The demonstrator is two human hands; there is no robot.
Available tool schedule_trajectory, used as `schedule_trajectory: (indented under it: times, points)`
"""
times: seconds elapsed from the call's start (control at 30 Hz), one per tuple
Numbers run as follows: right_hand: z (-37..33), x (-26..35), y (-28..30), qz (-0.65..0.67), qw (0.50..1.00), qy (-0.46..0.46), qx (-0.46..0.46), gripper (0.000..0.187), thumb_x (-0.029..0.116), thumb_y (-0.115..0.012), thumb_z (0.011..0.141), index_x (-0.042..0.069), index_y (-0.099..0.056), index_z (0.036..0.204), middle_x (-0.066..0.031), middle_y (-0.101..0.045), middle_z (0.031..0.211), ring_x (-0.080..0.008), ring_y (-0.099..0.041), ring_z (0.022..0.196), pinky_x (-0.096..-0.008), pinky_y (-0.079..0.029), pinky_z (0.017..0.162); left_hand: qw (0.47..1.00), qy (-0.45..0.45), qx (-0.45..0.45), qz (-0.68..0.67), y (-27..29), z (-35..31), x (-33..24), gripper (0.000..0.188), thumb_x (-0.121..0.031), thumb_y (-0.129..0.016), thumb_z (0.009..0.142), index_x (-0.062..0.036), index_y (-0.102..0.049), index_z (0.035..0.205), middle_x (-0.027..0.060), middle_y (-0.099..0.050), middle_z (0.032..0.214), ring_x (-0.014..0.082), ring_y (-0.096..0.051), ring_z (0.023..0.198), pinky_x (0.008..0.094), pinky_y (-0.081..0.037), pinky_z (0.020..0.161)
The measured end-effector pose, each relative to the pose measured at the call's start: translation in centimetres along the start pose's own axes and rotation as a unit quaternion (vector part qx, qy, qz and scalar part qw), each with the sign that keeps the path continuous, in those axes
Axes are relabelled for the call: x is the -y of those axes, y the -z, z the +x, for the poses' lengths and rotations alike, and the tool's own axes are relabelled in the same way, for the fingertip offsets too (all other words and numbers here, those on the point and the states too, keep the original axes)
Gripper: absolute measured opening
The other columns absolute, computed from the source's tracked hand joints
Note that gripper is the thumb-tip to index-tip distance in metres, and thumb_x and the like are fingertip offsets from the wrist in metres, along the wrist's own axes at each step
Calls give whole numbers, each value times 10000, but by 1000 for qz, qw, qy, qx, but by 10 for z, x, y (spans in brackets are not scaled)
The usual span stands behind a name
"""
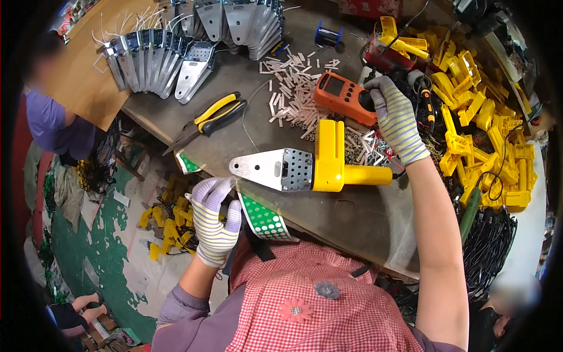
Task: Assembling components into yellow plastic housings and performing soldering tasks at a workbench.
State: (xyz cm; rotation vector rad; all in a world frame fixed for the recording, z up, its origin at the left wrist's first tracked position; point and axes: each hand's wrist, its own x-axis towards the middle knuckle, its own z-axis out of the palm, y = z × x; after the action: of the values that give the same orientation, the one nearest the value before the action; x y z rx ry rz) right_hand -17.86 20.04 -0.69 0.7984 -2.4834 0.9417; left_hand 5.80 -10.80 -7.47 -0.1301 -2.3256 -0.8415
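Observation:
My right hand [400, 120], in a striped glove, is at the right end of an orange multimeter [345, 97], its fingers closed at the round black dial. My left hand [214, 222], gloved alike, is over the table's near edge with bent fingers and the thumb apart from them. Its fingertips are beside a green sticker sheet [264, 218] with white dots; whether they touch it I cannot tell. Between my hands lies a device with a yellow plastic handle [329, 158] and a perforated metal plate [267, 169], its narrow end toward my left hand.
Yellow-and-black pliers [214, 115] lie left of a heap of small pale tubes [293, 85]. Metal-plated assemblies [146, 61] stand in rows at the back left. Yellow plastic housings [469, 105] pile up at the right, above black cables [489, 246]. A wire spool [328, 36] stands behind.

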Motion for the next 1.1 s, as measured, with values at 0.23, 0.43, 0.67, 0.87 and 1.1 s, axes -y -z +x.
schedule_trajectory:
  times: [0.23, 0.43, 0.67, 0.87, 1.1]
  points:
    - [5, 11, 10, -59, 997, -17, 44, 225, 149, -607, 985, 63, -618, 1192, -212, -672, 1022, -427, -639, 999, -439, -520, 845, 971, 186, -31, -147, -2, -52, -6, 282, -35, -663, 870, -47, -582, 1139, 112, -605, 1081, 247, -591, 996, 367, -475, 919]
    - [-36, 100, 15, -220, 953, 162, -133, 365, 106, -716, 817, 107, -661, 1178, -112, -650, 965, -353, -624, 945, -496, -478, 886, 724, 440, 148, -510, -13, -67, -25, 510, -344, -676, 960, 36, -541, 1272, 92, -634, 1176, 150, -577, 1099, 329, -450, 1007]
    - [-99, 169, -39, -107, 968, 147, 171, 181, 266, -726, 715, 161, -713, 862, -4, -649, 894, -228, -616, 874, -424, -458, 789, 750, 429, 131, -486, -10, -40, -42, 213, -75, -739, 901, -37, -734, 1110, 15, -742, 974, 98, -662, 859, 269, -536, 803]
    - [-96, 175, -43, -96, 963, 129, 218, 187, 296, -734, 729, 171, -735, 869, 24, -669, 894, -209, -618, 945, -449, -426, 887, 854, 349, 138, -360, -5, -30, -42, 188, -73, -751, 881, -40, -742, 1066, 27, -742, 960, 105, -663, 859, 284, -533, 808]
    - [-98, 179, -51, -137, 957, 184, 178, 200, 301, -735, 683, 156, -724, 820, 29, -666, 866, -214, -627, 957, -467, -459, 872, 903, 297, 132, -280, -3, -23, -42, 211, -100, -763, 867, -40, -732, 1068, 66, -749, 980, 157, -693, 877, 309, -542, 827]
